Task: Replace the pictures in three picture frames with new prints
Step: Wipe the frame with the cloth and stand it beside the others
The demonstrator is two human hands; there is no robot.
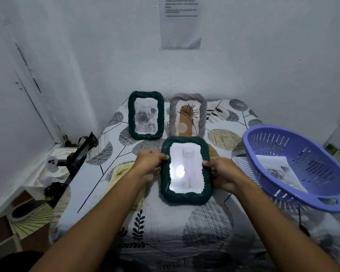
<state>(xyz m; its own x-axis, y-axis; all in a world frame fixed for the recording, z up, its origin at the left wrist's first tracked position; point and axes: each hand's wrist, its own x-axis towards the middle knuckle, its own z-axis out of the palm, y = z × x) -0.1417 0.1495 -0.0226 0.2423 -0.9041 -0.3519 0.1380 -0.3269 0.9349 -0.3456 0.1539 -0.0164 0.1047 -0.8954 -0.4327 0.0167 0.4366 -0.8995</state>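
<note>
Bare white plaster walls [86, 55] meet in corner; printed paper sheet [180, 22] taped high; leaf-patterned cloth-covered counter [165, 228] below; dim bluish light.

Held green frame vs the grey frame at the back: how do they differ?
The held green frame is dark green and gripped at both side edges by the left hand and right hand; the grey frame is pale grey and stands untouched near the wall. The green one shows a faint white cat under glare, the grey one a line-drawn plant. Both have rope-twist borders.

Wall notice [180, 22] cut off above, text unreadable.
</note>
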